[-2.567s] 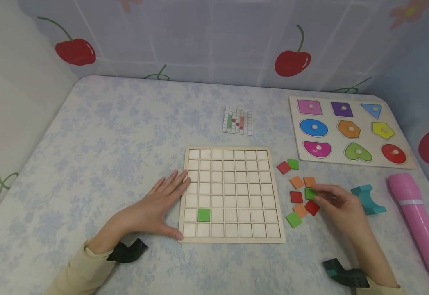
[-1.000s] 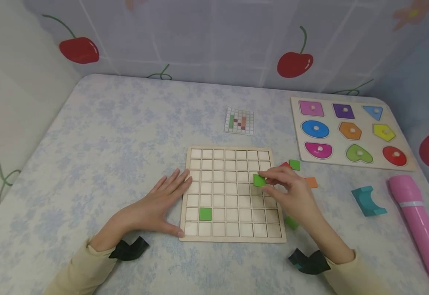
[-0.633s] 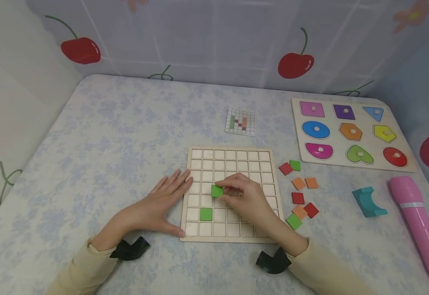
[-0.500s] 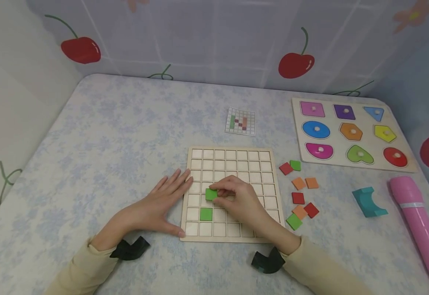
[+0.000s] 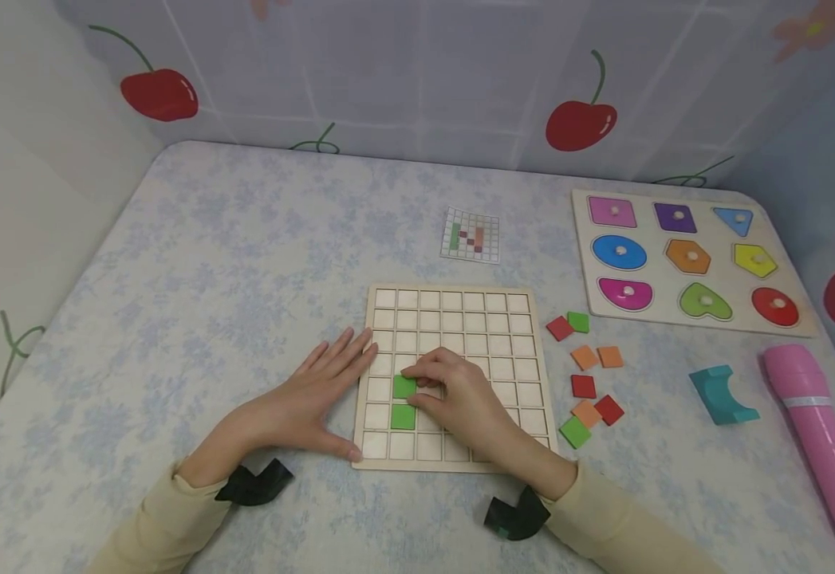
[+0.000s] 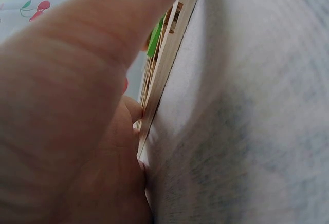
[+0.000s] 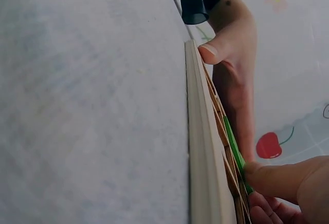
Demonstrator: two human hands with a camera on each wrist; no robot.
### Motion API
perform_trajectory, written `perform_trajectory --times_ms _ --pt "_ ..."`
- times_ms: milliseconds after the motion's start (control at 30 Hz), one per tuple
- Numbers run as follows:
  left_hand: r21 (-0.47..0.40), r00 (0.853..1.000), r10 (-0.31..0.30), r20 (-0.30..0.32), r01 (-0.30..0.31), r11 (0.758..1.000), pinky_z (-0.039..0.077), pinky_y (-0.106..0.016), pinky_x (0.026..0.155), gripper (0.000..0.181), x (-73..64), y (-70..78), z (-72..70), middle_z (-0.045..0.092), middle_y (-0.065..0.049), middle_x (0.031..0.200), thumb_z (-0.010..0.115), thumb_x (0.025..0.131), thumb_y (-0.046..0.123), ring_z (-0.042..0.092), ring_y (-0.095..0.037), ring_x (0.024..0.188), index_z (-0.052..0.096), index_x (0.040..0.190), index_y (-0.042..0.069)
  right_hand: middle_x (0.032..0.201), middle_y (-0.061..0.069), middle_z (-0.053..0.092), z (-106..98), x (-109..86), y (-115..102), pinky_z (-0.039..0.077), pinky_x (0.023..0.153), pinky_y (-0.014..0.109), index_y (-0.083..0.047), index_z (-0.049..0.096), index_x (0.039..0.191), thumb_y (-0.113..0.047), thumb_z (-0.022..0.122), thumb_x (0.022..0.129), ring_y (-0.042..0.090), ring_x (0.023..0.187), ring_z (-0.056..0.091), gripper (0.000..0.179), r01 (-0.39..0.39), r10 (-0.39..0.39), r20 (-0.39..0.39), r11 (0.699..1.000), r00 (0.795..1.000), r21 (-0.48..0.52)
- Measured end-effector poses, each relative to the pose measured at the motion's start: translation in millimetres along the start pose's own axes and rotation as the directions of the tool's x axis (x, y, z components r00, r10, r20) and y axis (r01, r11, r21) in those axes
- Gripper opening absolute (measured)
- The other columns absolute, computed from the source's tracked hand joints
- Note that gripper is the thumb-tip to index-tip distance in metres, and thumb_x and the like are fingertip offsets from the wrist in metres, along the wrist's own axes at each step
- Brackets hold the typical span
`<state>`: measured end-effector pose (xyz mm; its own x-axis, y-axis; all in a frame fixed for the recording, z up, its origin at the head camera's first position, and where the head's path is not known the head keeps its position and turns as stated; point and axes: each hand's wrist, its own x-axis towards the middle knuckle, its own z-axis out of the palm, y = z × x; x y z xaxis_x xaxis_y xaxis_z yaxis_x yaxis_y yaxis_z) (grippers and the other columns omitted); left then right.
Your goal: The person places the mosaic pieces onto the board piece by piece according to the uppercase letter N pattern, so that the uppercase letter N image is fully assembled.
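Observation:
A wooden grid board (image 5: 474, 324) lies on the cloth-covered table. My left hand (image 5: 309, 402) is spread flat along its left side, fingertips and thumb touching the frame. In the head view my right hand (image 5: 463, 399) pinches a square green tile (image 5: 403, 387) at the second column of cells. Directly below it, toward me, a second green tile (image 5: 402, 417) sits in its cell. From the right wrist view, the right thumb (image 7: 277, 179) touches a green edge at the board. The left wrist view shows the board's side and a sliver of green (image 6: 154, 40).
Loose red (image 5: 583, 387), orange (image 5: 610, 356) and green (image 5: 575, 432) tiles lie right of the board. A patterned grid card (image 5: 470, 236) is behind it. Farther right are a knob puzzle (image 5: 647, 275), a teal curved block (image 5: 722, 396) and a pink microphone-shaped object (image 5: 815, 430).
My right hand has picked up a green tile from the loose ones and carried it left onto the board, down to the cell above the other green tile. The left hand has stayed put.

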<state>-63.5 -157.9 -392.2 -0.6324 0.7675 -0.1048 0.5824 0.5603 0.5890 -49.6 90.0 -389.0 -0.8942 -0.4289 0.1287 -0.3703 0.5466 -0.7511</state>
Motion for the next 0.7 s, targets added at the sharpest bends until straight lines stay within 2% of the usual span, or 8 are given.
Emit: perform_trajectory --times_ms 233,400,567,700 --pt "0.002 1.000 0.002 0.006 -0.002 1.000 -0.004 -0.048 0.108 0.120 2.8 1.4 -0.7 -0.008 -0.010 0.155 0.073 0.070 0.060 -0.013 -0.027 0.139 0.003 0.150 0.003 0.097 -0.004 0.061 -1 -2.4 1 0.048 0.073 0.025 -0.008 0.073 0.101 -0.003 0.078 0.076 0.007 0.086 0.058 0.026 0.026 -0.026 0.006 1.000 1.000 -0.013" --pt "-0.006 1.000 -0.005 0.011 0.005 1.000 -0.005 -0.047 0.108 0.120 2.8 1.2 -0.2 -0.010 -0.009 0.155 0.072 0.070 0.061 -0.014 -0.026 0.139 0.002 0.151 0.005 0.097 -0.005 0.062 -10 -3.0 0 0.049 0.074 0.024 -0.009 0.073 0.103 -0.003 0.076 0.078 0.007 0.087 0.059 0.026 0.018 -0.019 0.006 0.999 1.000 0.030" --pt "-0.009 1.000 -0.011 0.003 0.011 1.000 -0.005 -0.047 0.108 0.120 0.0 0.1 1.3 -0.010 -0.008 0.155 0.069 0.070 0.064 -0.014 -0.026 0.139 0.002 0.151 0.006 0.096 -0.002 0.063 -44 -10.2 5 0.051 0.072 0.030 -0.007 0.072 0.104 -0.001 0.075 0.078 0.010 0.083 0.058 0.027 0.030 -0.026 -0.049 0.998 0.998 0.062" --pt "-0.002 1.000 -0.003 -0.003 0.003 1.000 -0.004 -0.048 0.107 0.120 -1.4 0.3 0.3 -0.009 -0.009 0.155 0.069 0.070 0.065 -0.013 -0.028 0.139 0.002 0.151 0.005 0.098 -0.002 0.064 -80 -33.4 22 0.051 0.070 0.029 -0.008 0.072 0.106 -0.001 0.074 0.079 0.011 0.085 0.056 0.027 0.002 0.001 -0.096 1.000 0.995 0.030"
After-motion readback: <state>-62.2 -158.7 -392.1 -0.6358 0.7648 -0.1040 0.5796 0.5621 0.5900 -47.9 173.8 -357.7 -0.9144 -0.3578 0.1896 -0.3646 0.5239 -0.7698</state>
